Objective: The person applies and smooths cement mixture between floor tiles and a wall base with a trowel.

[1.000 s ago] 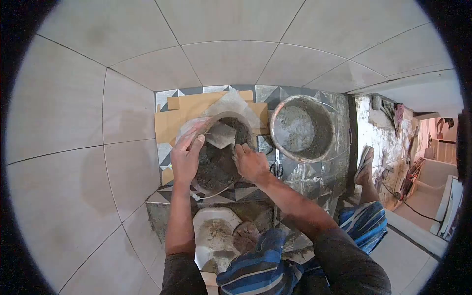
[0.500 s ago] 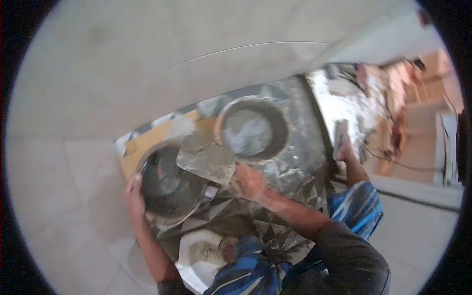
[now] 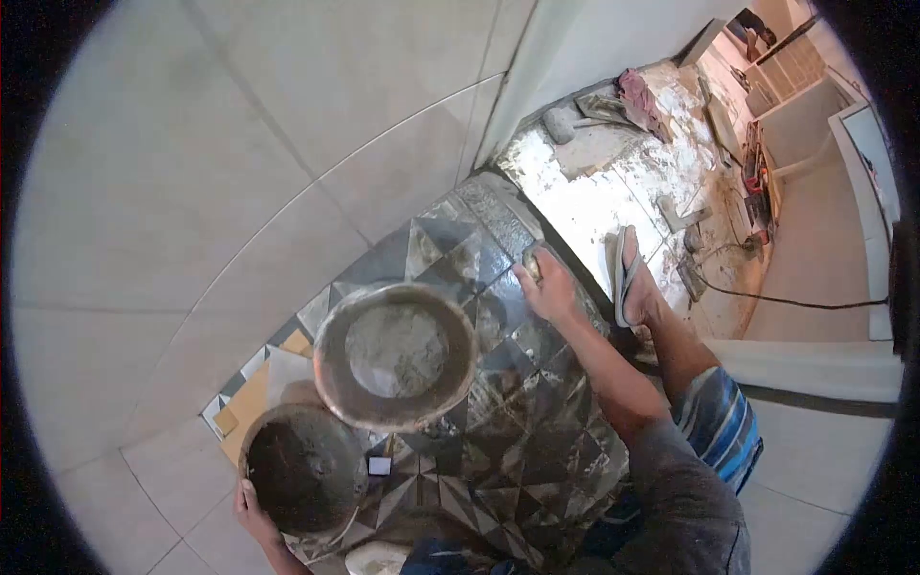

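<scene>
"What's nearest you?"

"Your left grip (image 3: pixel 254 515), curled over the left rim of the dark bucket (image 3: pixel 351 481), thumb inside. That bucket sits near left on the patterned floor (image 3: pixel 508 402), dark mix (image 3: pixel 290 462) inside. A small white-faced block (image 3: pixel 379 466) lies just beside it, to the right."

"Anything to watch there?"

"If you pull hard on that one side, the bucket could tilt or slide; its far edge is close against the larger bucket (image 3: pixel 393 425), so a shove might jolt the grey mix (image 3: pixel 396 347)."

"And my right grip (image 3: pixel 548 287)?"

"Farther off, to the right, down near the floor. Its fingers are closed around a small pale piece (image 3: pixel 531 265), perhaps a handle; I can't tell what it belongs to. The surface there looks wet, so a tool pressed at a slant could skid."

"Beyond that?"

"Your sandalled foot (image 3: pixel 630 278) is past the dark gap, on the whitened floor (image 3: pixel 575 206). Shifting your weight there could cost you your footing if it's slick. Right of it runs a black cable (image 3: pixel 795 304), a snag if you step that way. Farther still, a crumpled cloth (image 3: pixel 640 103)."
</scene>
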A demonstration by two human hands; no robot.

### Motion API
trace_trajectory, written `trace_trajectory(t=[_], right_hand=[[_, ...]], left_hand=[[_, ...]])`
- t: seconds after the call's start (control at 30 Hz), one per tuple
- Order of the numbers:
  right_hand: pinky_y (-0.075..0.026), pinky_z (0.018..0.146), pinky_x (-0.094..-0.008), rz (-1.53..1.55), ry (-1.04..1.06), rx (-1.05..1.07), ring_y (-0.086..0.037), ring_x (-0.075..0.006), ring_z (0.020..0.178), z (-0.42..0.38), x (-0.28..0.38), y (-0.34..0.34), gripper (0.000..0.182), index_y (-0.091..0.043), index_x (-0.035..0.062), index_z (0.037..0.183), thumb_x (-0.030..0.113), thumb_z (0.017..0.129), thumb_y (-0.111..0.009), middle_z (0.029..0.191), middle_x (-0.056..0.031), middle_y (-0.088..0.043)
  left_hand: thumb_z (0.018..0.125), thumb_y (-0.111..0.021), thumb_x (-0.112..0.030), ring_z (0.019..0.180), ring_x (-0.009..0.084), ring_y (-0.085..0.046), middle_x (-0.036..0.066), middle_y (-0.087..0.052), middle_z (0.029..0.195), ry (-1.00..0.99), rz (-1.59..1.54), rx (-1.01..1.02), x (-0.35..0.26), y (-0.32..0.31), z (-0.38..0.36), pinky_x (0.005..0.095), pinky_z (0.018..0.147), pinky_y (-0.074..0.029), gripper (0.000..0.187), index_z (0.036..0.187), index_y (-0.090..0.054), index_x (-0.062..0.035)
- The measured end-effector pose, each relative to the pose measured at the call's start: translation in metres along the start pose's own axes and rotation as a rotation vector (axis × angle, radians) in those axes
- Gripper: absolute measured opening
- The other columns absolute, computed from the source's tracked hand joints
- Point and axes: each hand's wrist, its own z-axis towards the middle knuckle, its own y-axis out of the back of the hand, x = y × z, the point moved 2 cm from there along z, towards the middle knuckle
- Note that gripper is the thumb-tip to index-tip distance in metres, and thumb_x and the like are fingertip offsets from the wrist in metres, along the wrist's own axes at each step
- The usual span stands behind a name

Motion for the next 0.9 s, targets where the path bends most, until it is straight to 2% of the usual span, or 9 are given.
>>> trace_trajectory(t=[0.13, 0.2, 0.27, 0.3, 0.47, 0.53, 0.6, 0.83, 0.9], right_hand=[[-0.047, 0.09, -0.0518, 0.039, 0.001, -0.055, -0.061, -0.0446, 0.106, 0.055, -0.045, -0.052, 0.046, -0.057, -0.0007, 0.114, 0.04, 0.093, -0.062, 0.109, -0.0274, -0.063], [-0.047, 0.092, -0.051, 0.046, -0.193, 0.075, -0.06, -0.045, 0.108, 0.075, -0.049, -0.064, 0.049, -0.057, 0.0009, 0.121, 0.04, 0.092, -0.062, 0.113, -0.0276, -0.064], [-0.05, 0.089, -0.0506, 0.072, -0.166, 0.006, -0.063, -0.0457, 0.102, 0.09, -0.066, -0.083, 0.046, -0.059, 0.0018, 0.119, 0.038, 0.091, -0.064, 0.107, -0.0279, -0.065], [-0.049, 0.088, -0.0498, 0.147, -0.194, 0.026, -0.063, -0.0446, 0.101, 0.095, -0.068, -0.084, 0.047, -0.058, 0.0024, 0.119, 0.038, 0.09, -0.065, 0.107, -0.0275, -0.066], [-0.049, 0.087, -0.048, 0.259, -0.266, 0.064, -0.065, -0.0425, 0.1, 0.118, -0.091, -0.093, 0.045, -0.06, 0.0022, 0.115, 0.038, 0.088, -0.067, 0.103, -0.0267, -0.066], [-0.049, 0.083, -0.047, 0.264, -0.177, 0.03, -0.065, -0.0416, 0.092, 0.123, -0.1, -0.092, 0.042, -0.061, 0.0006, 0.107, 0.037, 0.087, -0.068, 0.096, -0.0248, -0.067], [-0.05, 0.081, -0.0463, 0.248, -0.163, 0.051, -0.065, -0.0408, 0.089, 0.128, -0.108, -0.088, 0.042, -0.061, 0.0003, 0.106, 0.037, 0.087, -0.069, 0.093, -0.0239, -0.066], [-0.049, 0.075, -0.0438, 0.278, -0.224, 0.045, -0.064, -0.0353, 0.082, 0.1, -0.114, -0.065, 0.038, -0.061, 0.0004, 0.103, 0.034, 0.087, -0.068, 0.087, -0.0204, -0.065], [-0.049, 0.074, -0.0438, 0.231, -0.17, -0.033, -0.064, -0.0345, 0.08, 0.083, -0.117, -0.062, 0.037, -0.06, 0.0009, 0.102, 0.034, 0.087, -0.068, 0.086, -0.0198, -0.064]], left_hand=[[0.103, -0.052, -0.029, 0.108, 0.0189, -0.059, 0.013, -0.066, 0.119, -0.044, 0.171, 0.024, -0.008, -0.018, -0.007, 0.0351, 0.096, -0.045, 0.045, 0.125, -0.061, 0.0086], [0.103, -0.052, -0.029, 0.11, 0.0203, -0.058, 0.014, -0.065, 0.121, -0.029, 0.202, 0.019, -0.028, -0.043, -0.021, 0.0358, 0.098, -0.044, 0.044, 0.126, -0.061, 0.0084], [0.101, -0.052, -0.043, 0.075, 0.0256, -0.056, 0.015, -0.064, 0.085, -0.139, 0.339, -0.087, -0.053, -0.071, -0.035, 0.0403, 0.069, -0.046, 0.049, 0.102, -0.069, 0.003], [0.101, -0.053, -0.04, 0.072, 0.0199, -0.049, 0.011, -0.059, 0.076, -0.1, 0.366, -0.101, -0.051, -0.071, -0.033, 0.0357, 0.064, -0.042, 0.046, 0.095, -0.067, 0.0036], [0.101, -0.053, -0.04, 0.073, 0.0224, -0.052, 0.013, -0.063, 0.081, -0.189, 0.426, -0.144, -0.066, -0.085, -0.041, 0.0389, 0.062, -0.042, 0.047, 0.097, -0.067, 0.0046], [0.101, -0.053, -0.041, 0.073, 0.0235, -0.053, 0.014, -0.064, 0.082, -0.187, 0.402, -0.16, -0.059, -0.079, -0.038, 0.0396, 0.062, -0.043, 0.047, 0.099, -0.067, 0.0048], [0.102, -0.052, -0.041, 0.079, 0.0272, -0.057, 0.018, -0.067, 0.09, -0.273, 0.57, -0.012, -0.05, -0.069, -0.034, 0.0412, 0.07, -0.046, 0.049, 0.106, -0.068, 0.0059], [0.105, -0.044, -0.033, 0.083, 0.0375, -0.059, 0.023, -0.066, 0.096, -0.104, 0.472, -0.099, -0.06, -0.08, -0.045, 0.0456, 0.073, -0.047, 0.045, 0.115, -0.065, 0.0054], [0.105, -0.041, -0.034, 0.084, 0.0418, -0.059, 0.024, -0.065, 0.097, -0.395, 0.586, -0.018, -0.051, -0.072, -0.046, 0.0469, 0.072, -0.047, 0.047, 0.117, -0.063, 0.0047]])
